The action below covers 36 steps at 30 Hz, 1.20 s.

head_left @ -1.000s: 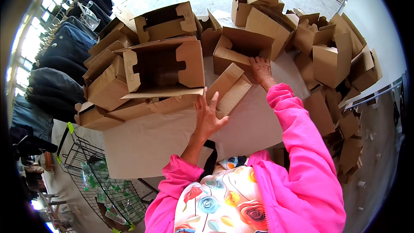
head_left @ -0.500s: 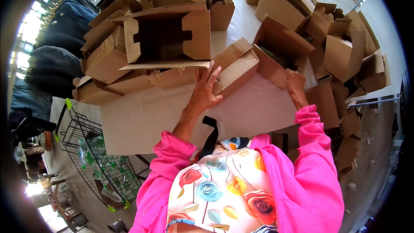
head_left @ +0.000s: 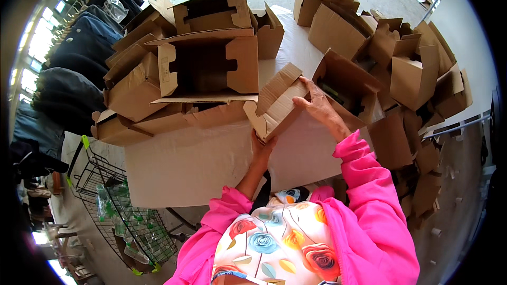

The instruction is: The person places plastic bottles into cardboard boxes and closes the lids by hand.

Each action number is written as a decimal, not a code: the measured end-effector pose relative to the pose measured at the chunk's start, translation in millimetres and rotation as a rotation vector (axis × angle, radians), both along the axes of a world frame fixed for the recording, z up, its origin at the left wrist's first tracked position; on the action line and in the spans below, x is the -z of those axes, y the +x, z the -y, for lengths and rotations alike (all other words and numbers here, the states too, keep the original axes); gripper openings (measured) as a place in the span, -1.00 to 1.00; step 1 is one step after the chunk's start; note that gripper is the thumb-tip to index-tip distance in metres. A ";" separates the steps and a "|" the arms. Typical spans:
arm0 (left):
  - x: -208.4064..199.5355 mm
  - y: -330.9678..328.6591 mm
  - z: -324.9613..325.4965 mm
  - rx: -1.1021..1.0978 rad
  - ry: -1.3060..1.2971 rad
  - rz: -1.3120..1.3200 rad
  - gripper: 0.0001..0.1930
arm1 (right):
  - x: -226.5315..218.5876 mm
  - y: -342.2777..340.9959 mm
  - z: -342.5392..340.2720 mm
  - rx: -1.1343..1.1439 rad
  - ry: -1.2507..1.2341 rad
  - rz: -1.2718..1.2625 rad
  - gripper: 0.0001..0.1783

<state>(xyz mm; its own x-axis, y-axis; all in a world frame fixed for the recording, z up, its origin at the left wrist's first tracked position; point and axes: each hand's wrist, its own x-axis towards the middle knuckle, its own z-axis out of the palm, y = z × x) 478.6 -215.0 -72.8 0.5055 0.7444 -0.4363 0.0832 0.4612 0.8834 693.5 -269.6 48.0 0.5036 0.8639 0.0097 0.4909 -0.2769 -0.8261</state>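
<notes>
Both hands hold a small flat-folded cardboard box (head_left: 275, 103) above the white table (head_left: 185, 166). My left hand (head_left: 262, 146) grips its near lower corner from below. My right hand (head_left: 318, 106) lies on its right edge, fingers spread over the cardboard. Both sleeves are bright pink. The box is tilted, its flaps pointing up and away from me.
A stack of opened cardboard boxes (head_left: 203, 66) fills the table's left and far side. A heap of more boxes (head_left: 401, 68) lies to the right and spills down to the floor. A wire basket (head_left: 124, 211) with green-tinted bottles stands at the lower left. Dark clothes (head_left: 68, 68) hang at left.
My right hand came off the open box on the right and moved left onto the small box. My left hand shifted down to its near corner, and the box was drawn toward me.
</notes>
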 end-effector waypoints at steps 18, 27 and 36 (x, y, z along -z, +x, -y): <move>85.5 129.4 9.7 -0.245 0.698 -0.324 -0.05 | 2.3 99.1 -90.8 -0.009 -0.127 -0.020 -0.25; 104.3 183.2 -24.3 -0.370 0.954 -0.681 -0.36 | 33.3 108.9 -167.7 -0.057 0.090 -0.082 -0.30; 131.8 183.9 -73.7 -0.294 0.666 -0.302 -0.44 | 41.9 85.2 -174.9 0.119 0.026 0.064 -0.17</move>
<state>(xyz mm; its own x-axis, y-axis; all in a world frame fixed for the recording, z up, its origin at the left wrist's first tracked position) 662.5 -141.2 -204.6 0.1783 0.9821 0.0613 0.3201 -0.1168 0.9402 778.6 -94.7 6.0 0.5998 0.7974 0.0666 0.5082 -0.3153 -0.8014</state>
